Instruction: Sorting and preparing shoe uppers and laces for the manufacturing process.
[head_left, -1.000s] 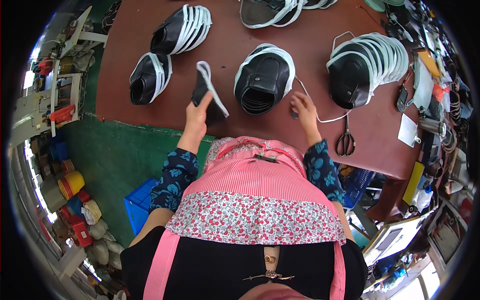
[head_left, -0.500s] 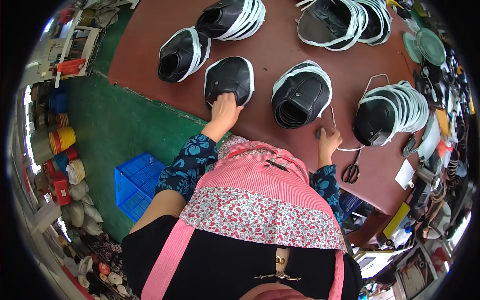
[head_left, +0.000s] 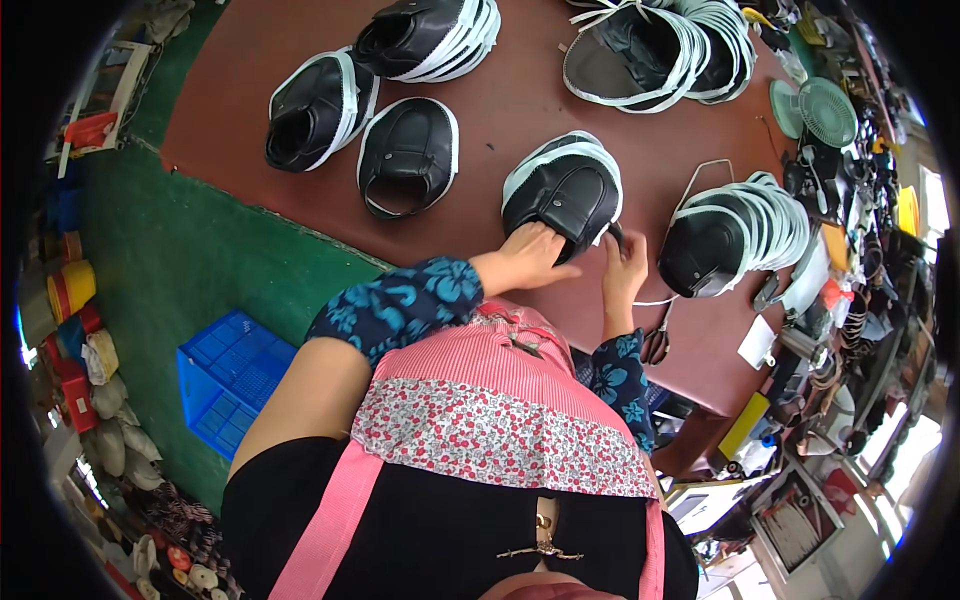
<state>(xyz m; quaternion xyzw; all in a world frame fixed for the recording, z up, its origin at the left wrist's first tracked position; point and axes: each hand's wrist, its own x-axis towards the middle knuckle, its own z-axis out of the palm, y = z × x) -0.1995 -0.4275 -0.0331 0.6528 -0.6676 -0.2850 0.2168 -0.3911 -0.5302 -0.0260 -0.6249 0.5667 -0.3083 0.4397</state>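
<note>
A black shoe upper [head_left: 575, 200] with a white edge lies before me on the red-brown table, apparently in a small stack. My left hand [head_left: 530, 255] is closed on the near rim of its opening, fingertips tucked inside. At the upper's right edge, my right hand [head_left: 627, 268] is closed around a small dark thing [head_left: 615, 236], its kind too small to make out. Left of these, a single black upper [head_left: 410, 155] lies untouched. To the right of my right hand stands a row of nested black uppers [head_left: 705, 245] with white edges, with a thin white cord beside it.
More stacked uppers [head_left: 320, 110] lie at the far left and far right of the table [head_left: 520, 60]. Dark-handled scissors [head_left: 656, 345] rest near its front edge. A green fan [head_left: 826, 110] and clutter line the right side. A blue crate [head_left: 235, 370] stands on the green floor.
My left hand has let go of the single upper and moved right to the middle one. My right hand has come up to that upper's edge. The view has shifted rightward.
</note>
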